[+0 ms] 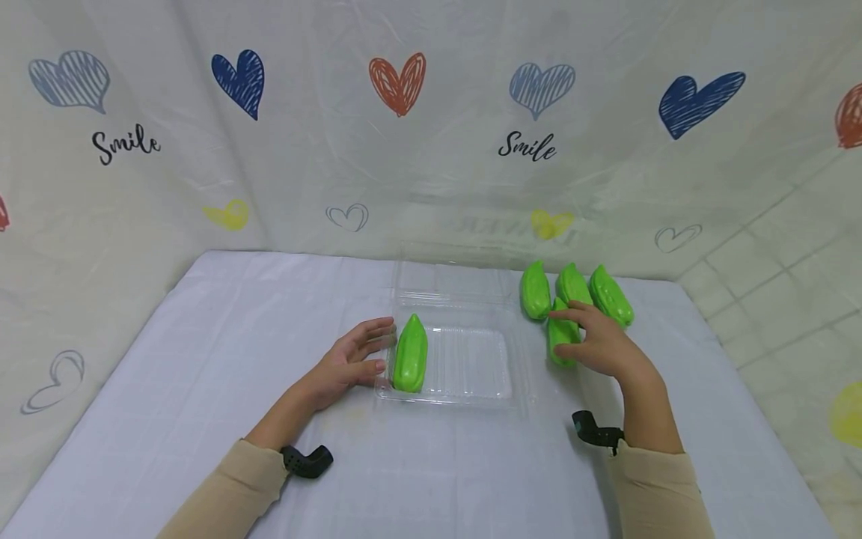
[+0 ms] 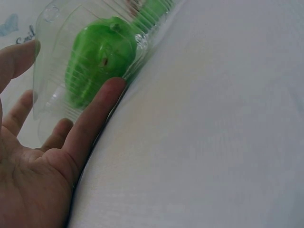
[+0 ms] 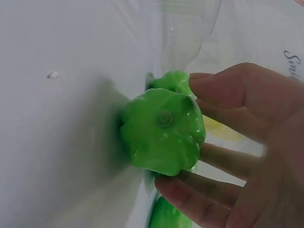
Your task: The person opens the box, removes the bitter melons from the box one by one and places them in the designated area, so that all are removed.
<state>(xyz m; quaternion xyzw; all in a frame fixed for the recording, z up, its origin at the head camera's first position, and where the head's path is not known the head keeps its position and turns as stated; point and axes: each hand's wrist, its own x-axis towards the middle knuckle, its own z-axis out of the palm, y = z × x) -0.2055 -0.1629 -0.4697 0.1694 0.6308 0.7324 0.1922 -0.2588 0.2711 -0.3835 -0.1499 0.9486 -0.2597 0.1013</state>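
Five green peppers were on the white tablecloth (image 1: 202, 359) in all: one pepper in the tray (image 1: 410, 353) lay lengthwise at the left end of the clear plastic tray (image 1: 471, 367), three loose peppers (image 1: 572, 288) sat in a row just beyond the tray's far right corner, and a fifth, the held pepper (image 1: 560, 337), lay in front of that row, to the right of the tray. The left hand (image 1: 350, 361) rested on the cloth against the tray's left wall, its fingers straight and relaxed; in the left wrist view a fingertip touched the clear wall right beside the pepper inside. The right hand (image 1: 602, 340) curled over the held pepper, and the right wrist view showed the thumb above and the fingers (image 3: 213, 161) below closing round its ridged end, with the pepper low over or on the cloth. The tray's hinged lid (image 1: 447, 281) lay open behind it, toward the heart-printed curtain (image 1: 397, 82).
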